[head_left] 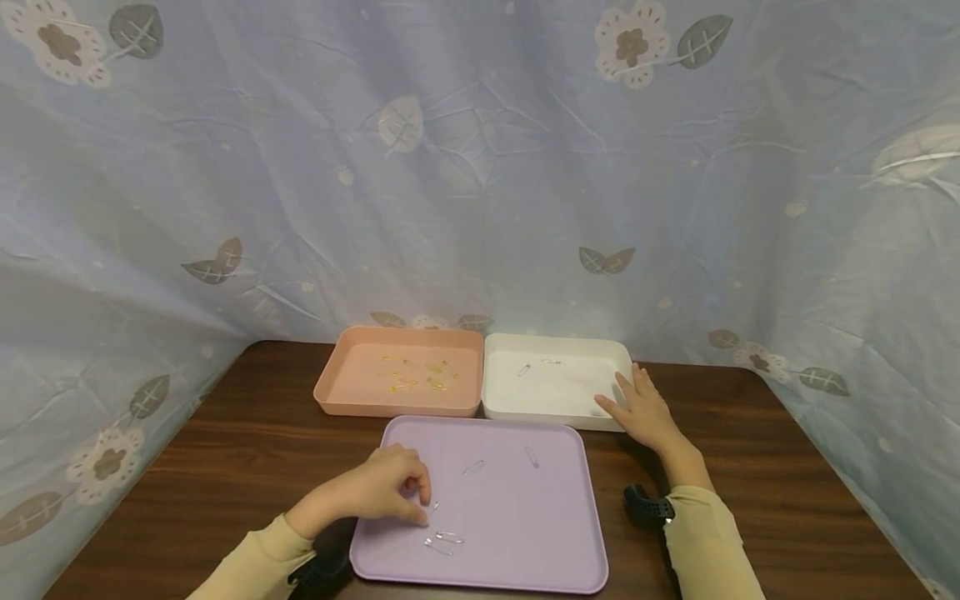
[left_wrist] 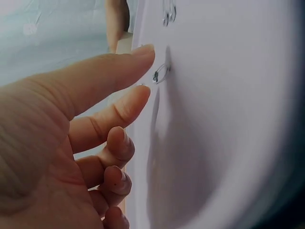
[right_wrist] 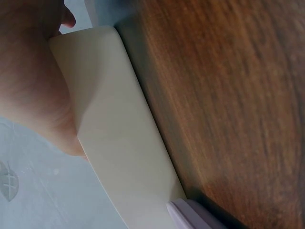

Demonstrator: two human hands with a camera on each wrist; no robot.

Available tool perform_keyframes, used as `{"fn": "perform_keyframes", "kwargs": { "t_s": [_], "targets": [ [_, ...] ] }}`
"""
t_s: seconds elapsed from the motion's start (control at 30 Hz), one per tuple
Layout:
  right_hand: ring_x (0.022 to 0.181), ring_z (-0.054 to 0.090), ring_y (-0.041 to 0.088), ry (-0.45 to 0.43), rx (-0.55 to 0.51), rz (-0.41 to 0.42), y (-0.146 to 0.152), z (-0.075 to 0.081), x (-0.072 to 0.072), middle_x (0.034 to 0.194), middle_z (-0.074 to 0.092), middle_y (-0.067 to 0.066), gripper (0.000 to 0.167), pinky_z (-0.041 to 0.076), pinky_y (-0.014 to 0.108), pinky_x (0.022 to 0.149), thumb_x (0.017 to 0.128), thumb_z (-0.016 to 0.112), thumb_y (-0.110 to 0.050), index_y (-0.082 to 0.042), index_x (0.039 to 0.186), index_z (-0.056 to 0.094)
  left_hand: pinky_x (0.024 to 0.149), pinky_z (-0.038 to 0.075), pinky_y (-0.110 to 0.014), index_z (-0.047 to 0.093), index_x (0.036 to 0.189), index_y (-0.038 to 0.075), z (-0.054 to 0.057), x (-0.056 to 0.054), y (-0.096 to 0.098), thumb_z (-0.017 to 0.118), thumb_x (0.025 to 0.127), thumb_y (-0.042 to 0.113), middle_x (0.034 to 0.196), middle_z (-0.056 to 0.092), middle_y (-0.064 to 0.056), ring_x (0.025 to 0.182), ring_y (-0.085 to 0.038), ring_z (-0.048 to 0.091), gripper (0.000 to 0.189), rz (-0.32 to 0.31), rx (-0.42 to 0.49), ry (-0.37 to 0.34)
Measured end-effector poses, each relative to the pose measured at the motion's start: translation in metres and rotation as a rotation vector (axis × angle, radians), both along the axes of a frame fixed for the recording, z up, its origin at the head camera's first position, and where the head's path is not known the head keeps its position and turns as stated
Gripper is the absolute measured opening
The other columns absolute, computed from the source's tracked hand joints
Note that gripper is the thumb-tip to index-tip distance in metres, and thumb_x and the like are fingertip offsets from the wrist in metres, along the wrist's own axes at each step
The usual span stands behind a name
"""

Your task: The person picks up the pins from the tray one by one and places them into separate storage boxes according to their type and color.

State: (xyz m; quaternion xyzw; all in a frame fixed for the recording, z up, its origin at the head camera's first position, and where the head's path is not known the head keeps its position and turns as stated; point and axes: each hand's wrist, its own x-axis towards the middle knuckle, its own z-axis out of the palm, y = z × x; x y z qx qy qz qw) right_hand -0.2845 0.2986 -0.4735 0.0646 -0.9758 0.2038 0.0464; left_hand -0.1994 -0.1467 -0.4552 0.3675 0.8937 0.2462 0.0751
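Safety pin (head_left: 434,507) beside the left fingers (head_left: 423,485) slants lengthwise, away and rightward.

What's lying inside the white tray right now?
Two silver safety pins lie in the white tray, clear of the right hand. That hand covers part of the tray's right end; anything beneath it cannot be seen.

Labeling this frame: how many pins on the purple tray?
5: far-right pin, far-middle pin, one pin by the left hand, two near-left pins; hand may hide more.
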Motion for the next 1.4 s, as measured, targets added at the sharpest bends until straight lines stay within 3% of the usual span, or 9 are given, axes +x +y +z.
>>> {"fn": "perform_keyframes", "kwargs": {
  "t_s": [0.83,1.2,1.4],
  "targets": [
    [0.147,0.001,0.052,-0.019,-0.028,0.008,-0.0020,0.0060,0.0042,0.159,0.000,0.033,0.082,0.009,0.070,0.114,0.097,0.047,-0.053,0.007,0.150,0.028,0.070,0.028,-0.022,0.065,0.067,0.024,0.0007,0.0005,0.0022,0.082,0.074,0.027,0.070,0.046,0.011,0.074,-0.001,0.037,0.018,-0.001,-0.034,-0.067],
    [0.146,0.003,0.053,-0.012,-0.026,0.010,-0.0028,0.0057,0.0033,0.159,0.001,0.033,0.082,0.010,0.071,0.114,0.097,0.048,-0.053,0.007,0.149,0.029,0.068,0.033,-0.021,0.066,0.066,0.022,-0.0001,-0.0043,0.0010,0.082,0.074,0.024,0.068,0.049,0.011,0.071,-0.001,0.042,0.018,-0.015,0.012,-0.099],
    [0.146,0.003,0.053,-0.008,-0.025,0.005,-0.0018,0.0045,0.0033,0.159,0.003,0.033,0.082,0.010,0.071,0.114,0.097,0.048,-0.053,0.007,0.149,0.029,0.070,0.033,-0.023,0.068,0.067,0.023,0.0055,-0.0069,0.0023,0.081,0.073,0.022,0.070,0.053,0.008,0.072,-0.003,0.044,0.014,-0.017,0.039,-0.077]
  ]
}}
